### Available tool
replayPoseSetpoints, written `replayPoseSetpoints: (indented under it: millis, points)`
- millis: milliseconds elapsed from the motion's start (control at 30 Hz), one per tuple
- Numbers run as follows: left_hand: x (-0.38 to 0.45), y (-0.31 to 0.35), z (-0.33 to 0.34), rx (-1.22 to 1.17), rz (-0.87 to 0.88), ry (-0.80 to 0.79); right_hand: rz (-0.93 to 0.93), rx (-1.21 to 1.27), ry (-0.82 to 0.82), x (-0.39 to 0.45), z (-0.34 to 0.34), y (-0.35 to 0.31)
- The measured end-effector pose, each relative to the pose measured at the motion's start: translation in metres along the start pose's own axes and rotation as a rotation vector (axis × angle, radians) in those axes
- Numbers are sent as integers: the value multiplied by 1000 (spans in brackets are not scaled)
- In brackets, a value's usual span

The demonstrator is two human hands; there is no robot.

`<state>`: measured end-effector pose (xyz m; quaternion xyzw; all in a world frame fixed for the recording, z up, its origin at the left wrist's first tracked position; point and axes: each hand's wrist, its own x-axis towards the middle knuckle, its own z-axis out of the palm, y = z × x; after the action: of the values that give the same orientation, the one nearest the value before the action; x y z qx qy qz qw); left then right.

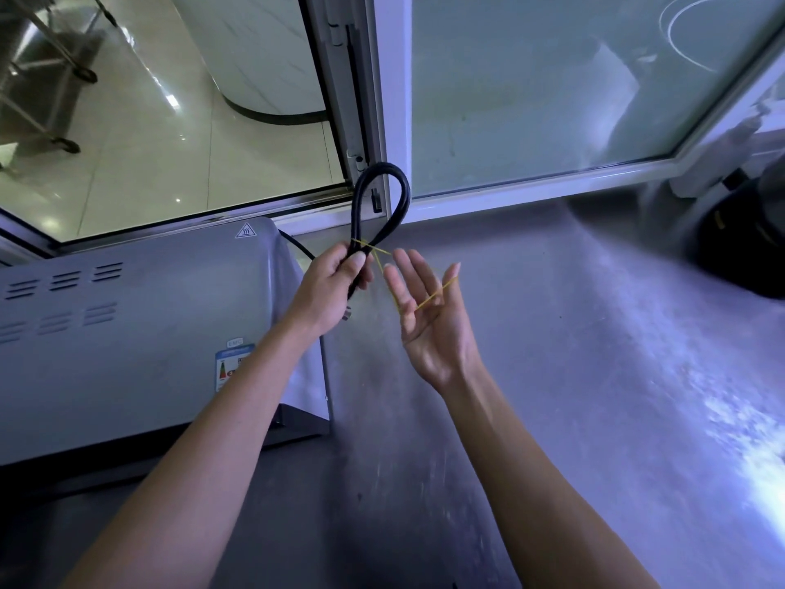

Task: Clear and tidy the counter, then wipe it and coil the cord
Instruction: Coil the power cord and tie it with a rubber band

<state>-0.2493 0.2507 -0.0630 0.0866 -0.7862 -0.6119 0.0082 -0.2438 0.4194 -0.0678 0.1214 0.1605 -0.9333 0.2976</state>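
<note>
My left hand (335,282) grips a black power cord (382,197) folded into a loop that stands up above the fist. A thin yellow rubber band (384,259) is wound round the cord at the top of my fist and stretches right to my right hand (429,316). That hand is palm-up with its fingers straight and spread, the band hooked over them. The cord's other end runs back behind the grey oven (140,333) on the left. Both hands hover over the grey counter (573,354).
The oven with vent slots and a sticker fills the counter's left side. A dark round appliance (747,231) sits at the right edge. A window frame (382,99) and frosted pane stand close behind the hands.
</note>
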Motion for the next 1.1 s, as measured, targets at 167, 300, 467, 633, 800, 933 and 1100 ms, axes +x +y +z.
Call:
replayPoseSetpoints:
  millis: [167, 300, 467, 633, 800, 933, 1100]
  points:
    - [-2, 1, 2, 36, 69, -17, -25, -2, 30, 8, -2, -8]
    - [-5, -3, 4, 154, 100, -78, -15, -223, 18, 8, -13, -34]
    - [-6, -11, 6, 445, 201, -85, 69, -523, -20, 4, -10, -71]
    - [-6, -16, 7, 659, 400, -106, 152, -725, 24, 1, -12, -83]
    - [-4, -19, 12, 893, 501, -136, 123, -896, 125, 4, -19, -74]
    - [-4, -23, 14, 988, 468, -175, 97, -989, 223, 13, -25, -60]
    - [-1, -28, 13, 1047, 402, -179, 83, -979, 280, 23, -40, -53]
